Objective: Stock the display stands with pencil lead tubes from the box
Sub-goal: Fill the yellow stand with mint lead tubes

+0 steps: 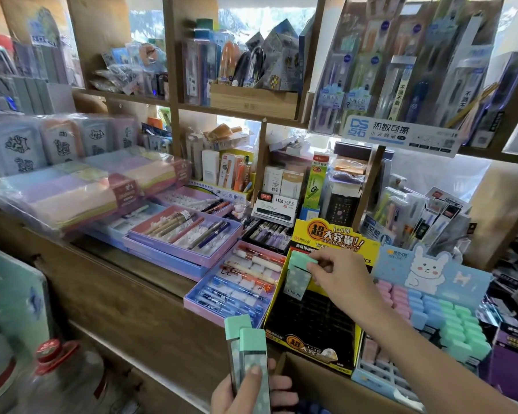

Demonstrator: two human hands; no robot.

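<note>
The right hand [338,273] is reaching forward over the counter, its thumb and fingertips pinching the mint-green cap of a pencil lead tube [296,277] that is standing upright in the back left corner of the black display stand [311,321], its clear spotted body dipping behind the stand's yellow side wall. The left hand [251,392] is waiting low and close to the body, fingers curling round two more tubes [250,348] with the same mint caps, held upright side by side, the thumb lying along the front one. The black stand's dark grid is otherwise showing bare, and its yellow header card [332,234] is rising behind the right hand. Just beside it on the right, the blue rabbit stand [431,270] is sitting with rows of capped tubes [449,318] running pink, then blue, then green across it. A brown cardboard edge [317,375] is showing below the black stand, in front of the left hand; whether it is the box I cannot tell. To the left of the stands, purple pen trays [192,234] are lying on the wooden counter [117,279], and beyond them plastic-wrapped pastel packs [81,186] are stacking up. Wooden shelves [237,106] crowded with packaged pens are standing behind everything.
</note>
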